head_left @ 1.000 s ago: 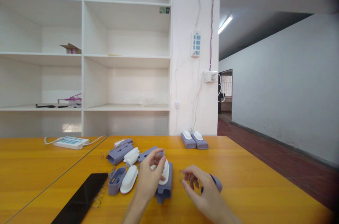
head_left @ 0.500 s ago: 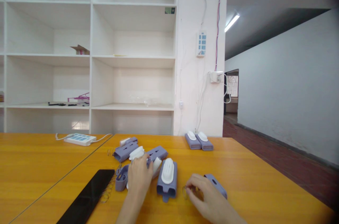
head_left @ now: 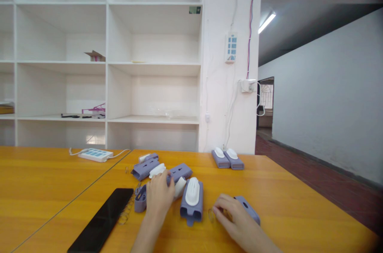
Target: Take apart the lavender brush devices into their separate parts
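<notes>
My left hand (head_left: 160,193) reaches into a loose group of purple plastic parts, fingers curled down. What they grip is hidden; a purple ring-like part (head_left: 140,199) and a white cylinder (head_left: 180,187) lie beside it. Pinched in my right hand (head_left: 232,214), just above the tabletop, is a thin coiled metal spring (head_left: 211,215). Against the back of that hand lies a slotted purple casing (head_left: 249,211). Between my hands rests a purple casing (head_left: 191,212) with a ribbed white oval piece (head_left: 192,192) on top, its open end toward me.
Two purple casings with white tops (head_left: 220,160) stand at the table's back edge. A black phone-like slab (head_left: 101,219) lies at left, with several wire coils (head_left: 125,211) along its side. Behind it is a white power strip (head_left: 95,155). White shelving (head_left: 154,119) rises beyond the wooden table (head_left: 296,213).
The whole view has shifted slightly, so the scene sits a little further right. Both hands keep nearly the same place and pose over the table.
</notes>
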### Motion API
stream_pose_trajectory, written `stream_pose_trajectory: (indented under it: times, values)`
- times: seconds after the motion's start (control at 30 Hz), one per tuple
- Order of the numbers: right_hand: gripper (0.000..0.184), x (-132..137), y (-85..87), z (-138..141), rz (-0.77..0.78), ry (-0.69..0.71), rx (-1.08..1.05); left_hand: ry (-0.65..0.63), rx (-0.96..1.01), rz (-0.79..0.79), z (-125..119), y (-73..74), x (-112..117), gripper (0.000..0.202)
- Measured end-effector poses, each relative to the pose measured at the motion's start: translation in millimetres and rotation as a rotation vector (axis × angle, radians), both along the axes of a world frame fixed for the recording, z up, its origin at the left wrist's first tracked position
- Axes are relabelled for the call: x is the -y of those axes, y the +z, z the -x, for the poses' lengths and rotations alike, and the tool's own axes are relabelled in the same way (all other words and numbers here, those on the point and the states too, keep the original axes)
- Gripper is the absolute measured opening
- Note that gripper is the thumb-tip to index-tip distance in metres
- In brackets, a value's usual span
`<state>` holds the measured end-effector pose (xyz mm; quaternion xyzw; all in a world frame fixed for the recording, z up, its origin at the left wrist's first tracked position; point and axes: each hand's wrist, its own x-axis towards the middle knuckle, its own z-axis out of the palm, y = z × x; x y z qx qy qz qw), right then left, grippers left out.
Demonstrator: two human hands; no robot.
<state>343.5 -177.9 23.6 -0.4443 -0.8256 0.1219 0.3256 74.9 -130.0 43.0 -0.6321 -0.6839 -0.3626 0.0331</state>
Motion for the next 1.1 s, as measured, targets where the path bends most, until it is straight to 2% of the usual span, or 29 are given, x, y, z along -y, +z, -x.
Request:
stream_pose_trajectory:
  times: [0.17,0.3,0.43,0.5,0.77,0.87,0.93,1.0,1.1]
  values:
    - [0.025,-1,-2.1,1,0.000,-0.009,-0.004,-0.185,0.176,-0.017,-10,-6.4,-8,0.029]
    - [0.025,0,-2.7,1,0.007,-0.019,-0.008,-0.277,0.293,0.081,-11,-17.4,-17,0.030]
    - [0.025,-3,-3.7,1,0.003,-0.027,-0.011,-0.315,0.279,0.219,-2,-25.8,-18,0.022]
    - [0.025,-4,-4.1,1,0.001,-0.033,-0.006,-0.315,0.236,0.234,1,-26.0,-15,0.020]
    - [0.021,-1,0.1,0,-0.024,-0.044,-0.034,-0.205,0.091,0.124,-2,-15.5,-5,0.009]
    - [0.022,-5,6.9,-10,-0.129,-0.084,-0.075,-0.128,0.082,0.057,-2,-4.7,1,0.021]
    - [0.024,-10,11.0,-24,-0.198,-0.161,-0.083,-0.107,0.080,-0.011,-4,5.8,7,0.030]
    - [0.027,-15,11.9,-39,-0.195,-0.271,-0.035,-0.133,0.075,-0.081,-9,16.0,16,0.037]
    - [0.042,-22,4.6,-57,-0.062,-0.383,0.029,-0.241,0.062,-0.149,-28,21.6,31,0.042]
